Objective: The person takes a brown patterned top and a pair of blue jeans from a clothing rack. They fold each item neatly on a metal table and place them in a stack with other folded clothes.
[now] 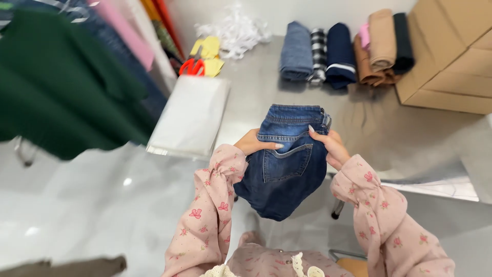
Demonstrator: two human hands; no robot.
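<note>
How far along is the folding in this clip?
Done: a row of folded clothes lies at the far side of the table. In hand: the left hand and right hand grip folded jeans above the table edge, not yet set down. Left, it seems: hanging garments beside the table and flat plastic bags.

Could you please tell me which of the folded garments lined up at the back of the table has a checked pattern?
The black-and-white checked garment, lying between the grey-blue fold and the navy fold; the others are plain.
</note>
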